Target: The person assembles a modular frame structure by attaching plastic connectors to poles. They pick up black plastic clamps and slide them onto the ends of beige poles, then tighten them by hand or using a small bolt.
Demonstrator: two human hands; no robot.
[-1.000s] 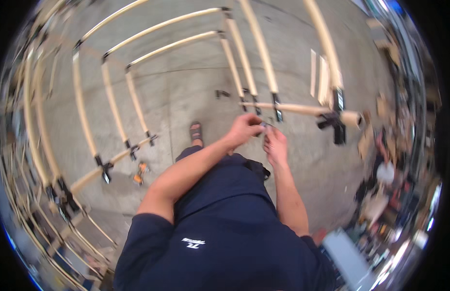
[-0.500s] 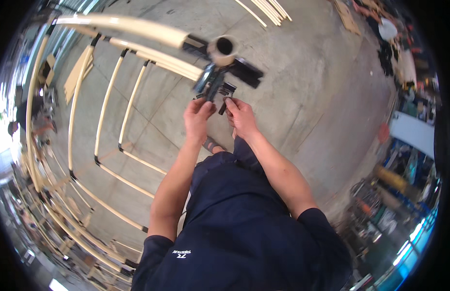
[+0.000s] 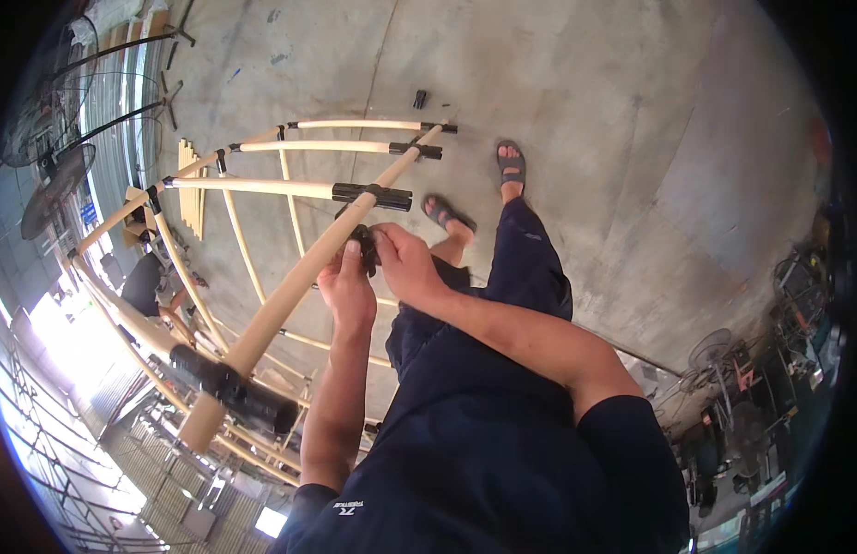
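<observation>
Pinching a black bracket (image 3: 365, 246) just beside the long pipe (image 3: 310, 274), left hand (image 3: 347, 294) and right hand (image 3: 410, 265) both grip it; keeping it steady and square to the pipe should help.

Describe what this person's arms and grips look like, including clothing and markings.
Both short sleeves are dark navy, part of a T-shirt with a small white chest print. The left arm and right arm are uncovered below them, with no wristwatch visible. The left grip and right grip are gloveless.
</observation>
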